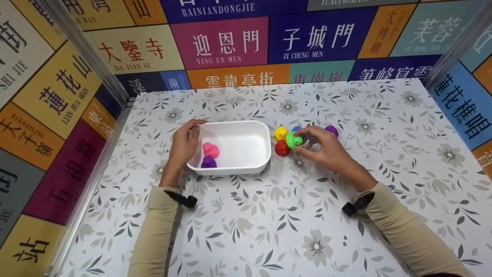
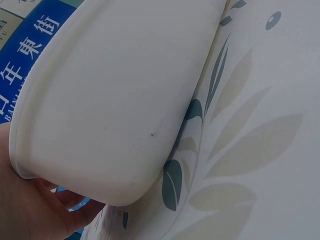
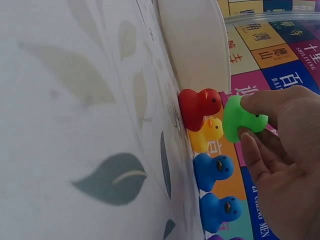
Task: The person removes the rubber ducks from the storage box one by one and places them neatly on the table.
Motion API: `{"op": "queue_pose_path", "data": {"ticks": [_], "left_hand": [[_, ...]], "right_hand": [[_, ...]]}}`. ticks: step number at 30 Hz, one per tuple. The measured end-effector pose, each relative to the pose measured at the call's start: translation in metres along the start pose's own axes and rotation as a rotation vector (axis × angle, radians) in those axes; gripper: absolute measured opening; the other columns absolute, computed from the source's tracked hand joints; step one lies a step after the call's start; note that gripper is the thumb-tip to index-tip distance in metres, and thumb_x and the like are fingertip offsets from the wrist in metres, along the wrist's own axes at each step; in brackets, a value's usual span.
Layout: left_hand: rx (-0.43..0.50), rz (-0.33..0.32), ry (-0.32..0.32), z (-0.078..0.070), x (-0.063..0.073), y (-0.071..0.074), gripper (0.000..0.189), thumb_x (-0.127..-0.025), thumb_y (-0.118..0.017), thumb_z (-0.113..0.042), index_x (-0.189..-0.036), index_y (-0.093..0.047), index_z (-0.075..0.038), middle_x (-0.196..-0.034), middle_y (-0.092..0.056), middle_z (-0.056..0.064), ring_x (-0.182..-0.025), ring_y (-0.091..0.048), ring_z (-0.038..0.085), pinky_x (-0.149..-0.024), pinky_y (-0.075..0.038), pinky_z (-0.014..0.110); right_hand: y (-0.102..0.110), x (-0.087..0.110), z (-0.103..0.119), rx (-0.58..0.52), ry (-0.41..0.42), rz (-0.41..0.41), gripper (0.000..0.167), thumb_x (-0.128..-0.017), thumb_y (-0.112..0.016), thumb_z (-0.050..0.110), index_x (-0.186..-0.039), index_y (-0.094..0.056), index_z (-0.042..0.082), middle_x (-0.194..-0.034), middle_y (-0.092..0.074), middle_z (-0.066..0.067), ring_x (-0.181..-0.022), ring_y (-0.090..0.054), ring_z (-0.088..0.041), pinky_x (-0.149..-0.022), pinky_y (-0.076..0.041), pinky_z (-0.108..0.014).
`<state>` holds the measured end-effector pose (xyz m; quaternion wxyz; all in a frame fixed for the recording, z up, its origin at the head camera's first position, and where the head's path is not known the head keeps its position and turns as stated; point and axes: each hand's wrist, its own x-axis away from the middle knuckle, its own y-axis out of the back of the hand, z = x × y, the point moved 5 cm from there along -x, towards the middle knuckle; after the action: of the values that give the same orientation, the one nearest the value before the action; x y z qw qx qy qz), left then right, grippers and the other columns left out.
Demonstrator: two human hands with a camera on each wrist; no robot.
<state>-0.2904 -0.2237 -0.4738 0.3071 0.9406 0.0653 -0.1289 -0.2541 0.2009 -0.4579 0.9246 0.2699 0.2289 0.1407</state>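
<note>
My right hand pinches a green toy duck between thumb and fingers, just above a group of other toy ducks. In the right wrist view, the duck hangs beside a red duck and a yellow duck, with two blue ducks lined up after them. My left hand grips the left end of a white plastic tub at its rim; the left wrist view shows fingers under the rim. Inside the tub lie a pink duck and a purple duck, near its left end.
Another purple duck stands on the table beyond my right hand, partly hidden by it. A floral cloth covers the table. Colourful panels with printed characters wall off the back and both sides.
</note>
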Motion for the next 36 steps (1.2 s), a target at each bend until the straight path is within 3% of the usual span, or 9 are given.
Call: {"op": "queue_pose_path", "data": {"ticks": [8,15,27,36], "left_hand": [[0.012,-0.001,0.014,0.001,0.0,-0.001,0.033,-0.11,-0.053,-0.008,-0.131,-0.077,-0.019,-0.128,-0.076,0.009,-0.114,-0.065,0.027,-0.11,-0.051,0.046],[0.011,0.001,0.017,0.0,0.0,0.0,0.033,-0.111,-0.053,-0.008,-0.131,-0.076,-0.019,-0.135,-0.075,0.007,-0.125,-0.066,0.023,-0.118,-0.049,0.046],[0.031,0.002,0.011,0.0,0.001,-0.001,0.033,-0.111,-0.053,-0.008,-0.132,-0.076,-0.018,-0.129,-0.075,0.01,-0.115,-0.064,0.024,-0.115,-0.05,0.046],[0.017,-0.001,0.013,-0.002,0.001,0.0,0.033,-0.111,-0.053,-0.009,-0.132,-0.076,-0.019,-0.13,-0.076,0.008,-0.118,-0.066,0.024,-0.115,-0.05,0.045]], "right_hand": [[0.002,0.002,-0.002,0.05,0.001,0.014,0.041,-0.089,-0.088,0.008,-0.128,-0.075,0.013,-0.119,-0.075,-0.002,-0.102,-0.068,-0.017,-0.081,-0.058,-0.016],[0.004,0.006,-0.006,0.087,-0.019,0.044,0.04,-0.09,-0.088,0.009,-0.128,-0.077,0.014,-0.119,-0.074,-0.001,-0.1,-0.067,-0.016,-0.079,-0.058,-0.02],[-0.001,0.007,-0.016,0.152,-0.097,0.149,0.039,-0.091,-0.086,0.009,-0.129,-0.076,0.015,-0.122,-0.073,-0.005,-0.099,-0.067,-0.021,-0.079,-0.056,-0.022],[-0.001,0.007,-0.018,0.157,-0.144,0.165,0.039,-0.092,-0.086,0.01,-0.129,-0.076,0.015,-0.119,-0.073,-0.005,-0.1,-0.068,-0.022,-0.081,-0.056,-0.024]]}}
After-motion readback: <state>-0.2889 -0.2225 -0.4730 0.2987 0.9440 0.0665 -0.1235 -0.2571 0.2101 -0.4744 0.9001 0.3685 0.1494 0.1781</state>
